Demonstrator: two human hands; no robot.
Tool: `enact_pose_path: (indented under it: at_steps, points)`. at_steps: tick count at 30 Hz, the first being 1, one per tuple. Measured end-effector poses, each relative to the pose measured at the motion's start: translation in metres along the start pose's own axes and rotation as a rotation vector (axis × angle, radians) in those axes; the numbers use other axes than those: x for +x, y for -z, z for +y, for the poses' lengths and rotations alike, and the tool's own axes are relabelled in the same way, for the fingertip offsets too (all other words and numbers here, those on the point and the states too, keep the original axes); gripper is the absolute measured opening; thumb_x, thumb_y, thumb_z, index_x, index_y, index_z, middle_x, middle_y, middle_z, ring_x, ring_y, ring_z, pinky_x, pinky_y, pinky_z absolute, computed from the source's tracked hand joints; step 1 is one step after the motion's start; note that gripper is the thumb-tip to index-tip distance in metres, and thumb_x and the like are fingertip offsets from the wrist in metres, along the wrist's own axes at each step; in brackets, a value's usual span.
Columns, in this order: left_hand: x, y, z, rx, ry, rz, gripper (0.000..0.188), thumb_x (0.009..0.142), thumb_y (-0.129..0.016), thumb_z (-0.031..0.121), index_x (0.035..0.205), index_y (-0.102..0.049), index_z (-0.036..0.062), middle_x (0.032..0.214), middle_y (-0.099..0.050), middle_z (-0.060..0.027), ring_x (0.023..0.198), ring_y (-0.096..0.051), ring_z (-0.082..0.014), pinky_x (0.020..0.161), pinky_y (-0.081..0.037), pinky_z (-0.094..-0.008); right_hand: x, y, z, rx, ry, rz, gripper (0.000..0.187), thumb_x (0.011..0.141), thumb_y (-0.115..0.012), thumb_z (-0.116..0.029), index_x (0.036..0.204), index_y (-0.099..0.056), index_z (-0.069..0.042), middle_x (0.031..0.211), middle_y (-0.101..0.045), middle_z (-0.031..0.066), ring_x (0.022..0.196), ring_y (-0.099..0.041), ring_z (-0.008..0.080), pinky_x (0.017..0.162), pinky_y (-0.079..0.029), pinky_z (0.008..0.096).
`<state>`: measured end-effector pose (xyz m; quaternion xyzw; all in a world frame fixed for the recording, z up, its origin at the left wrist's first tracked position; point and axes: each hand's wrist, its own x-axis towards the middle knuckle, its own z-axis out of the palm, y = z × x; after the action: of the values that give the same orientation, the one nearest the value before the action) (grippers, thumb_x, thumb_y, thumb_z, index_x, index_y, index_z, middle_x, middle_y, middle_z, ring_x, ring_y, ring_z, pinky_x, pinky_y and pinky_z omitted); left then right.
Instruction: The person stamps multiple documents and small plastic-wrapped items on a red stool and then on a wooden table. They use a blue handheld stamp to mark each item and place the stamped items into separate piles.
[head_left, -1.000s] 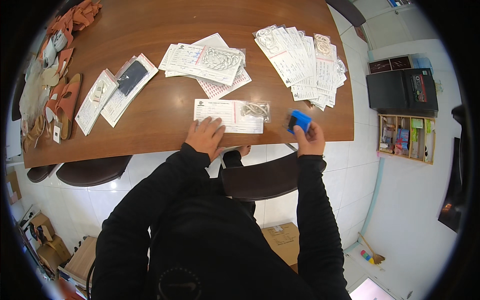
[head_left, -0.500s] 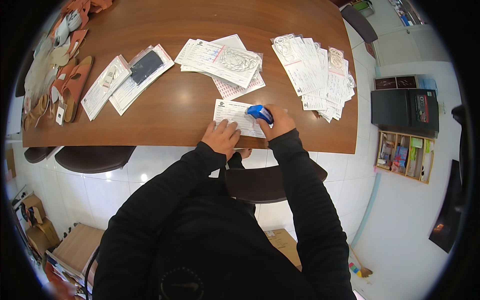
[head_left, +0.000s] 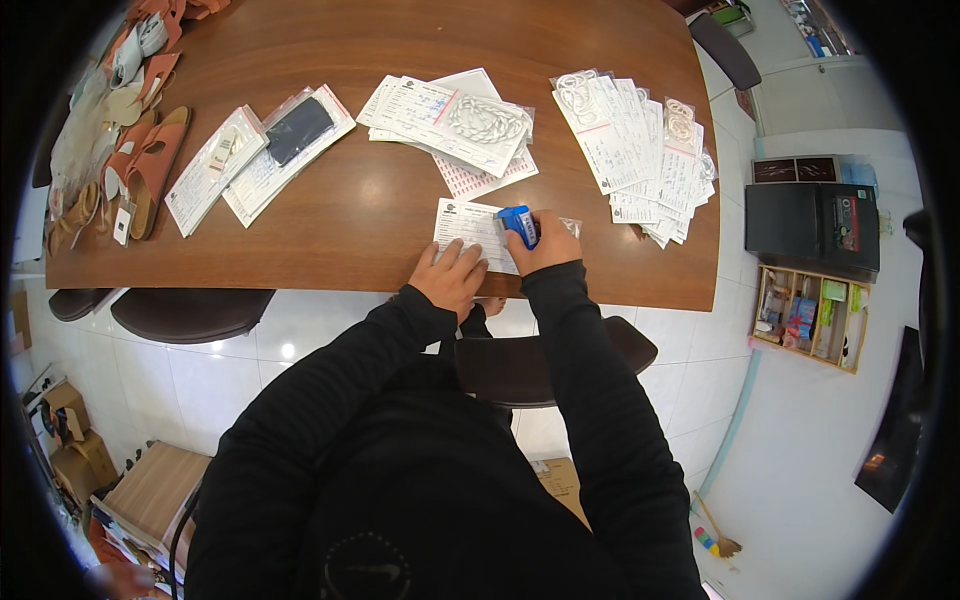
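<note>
A white printed card (head_left: pixel 462 222) lies close to the table's near edge, directly before me. My left hand (head_left: pixel 447 277) rests on its lower left part, fingers outstretched and flat. Gripped in my right hand (head_left: pixel 548 243) is a blue self-inking stamp (head_left: pixel 516 222), held nearly upright over the card's right half. Its underside is hidden, so I cannot tell whether it touches the paper. A bit of clear plastic bag (head_left: pixel 571 227) shows just right of that hand.
Farther back lies a pile of cards with bagged white cords (head_left: pixel 486 118). To the right are fanned cards with bagged cords (head_left: pixel 634 140). Bagged cards (head_left: pixel 214 170) and a dark flat piece in a bag (head_left: pixel 300 131) lie left, beside orange sandals (head_left: pixel 160 165). A brown chair (head_left: pixel 500 370) stands below the edge.
The stamp has gone from tilted to more upright, and my right hand has shifted slightly left over the card. My left hand stays on the card. The whole view has shifted slightly.
</note>
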<state>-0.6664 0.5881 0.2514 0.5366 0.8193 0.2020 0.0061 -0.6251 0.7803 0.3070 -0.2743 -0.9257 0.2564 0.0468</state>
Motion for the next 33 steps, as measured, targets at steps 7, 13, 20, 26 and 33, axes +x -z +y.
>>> enact_pose_path:
  at_steps: [7,13,20,26,33]
  points:
    - [0.000,0.003,0.001,-0.036,0.021,0.006,0.065,0.070,-0.079,0.028,0.130,-0.060,0.0087,0.140,-0.051,-0.0094,0.131,-0.046,-0.0324,0.106,-0.038,-0.0533,0.011,0.003,-0.009,-0.019,0.195,-0.023,0.035,0.080,-0.076,-0.017,0.112,-0.064,-0.007,0.105,-0.065,0.0177,0.096,-0.065,0.0378,0.082,-0.054,0.0452]
    - [0.001,0.005,0.001,-0.033,0.020,-0.025,0.067,0.070,-0.080,0.029,0.130,-0.060,0.0089,0.140,-0.051,-0.0091,0.132,-0.045,-0.0319,0.107,-0.038,-0.0541,0.032,0.007,-0.007,-0.091,0.411,-0.131,0.035,0.080,-0.076,-0.007,0.113,-0.064,-0.009,0.103,-0.063,0.0156,0.090,-0.064,0.0382,0.079,-0.053,0.0435]
    - [0.002,0.007,0.000,-0.039,-0.009,0.076,0.054,0.088,-0.064,0.049,0.116,-0.068,0.0035,0.130,-0.059,-0.0139,0.125,-0.052,-0.0350,0.102,-0.041,-0.0560,0.037,0.013,-0.003,-0.133,0.421,-0.209,0.034,0.080,-0.076,-0.006,0.112,-0.064,-0.008,0.100,-0.063,0.0159,0.090,-0.064,0.0378,0.079,-0.053,0.0434]
    - [0.002,0.007,0.000,-0.027,0.002,0.034,0.053,0.083,-0.069,0.041,0.122,-0.064,0.0056,0.134,-0.055,-0.0121,0.128,-0.050,-0.0338,0.104,-0.040,-0.0549,0.035,0.017,-0.004,-0.138,0.428,-0.227,0.033,0.080,-0.076,-0.006,0.111,-0.064,-0.008,0.102,-0.064,0.0160,0.090,-0.065,0.0377,0.079,-0.054,0.0430]
    - [0.002,0.007,0.001,-0.033,0.000,0.025,0.053,0.083,-0.070,0.040,0.122,-0.064,0.0058,0.134,-0.055,-0.0121,0.128,-0.049,-0.0338,0.104,-0.040,-0.0546,0.035,0.015,0.001,-0.086,0.473,-0.202,0.033,0.080,-0.076,-0.006,0.111,-0.064,-0.007,0.103,-0.066,0.0161,0.091,-0.065,0.0380,0.079,-0.054,0.0432]
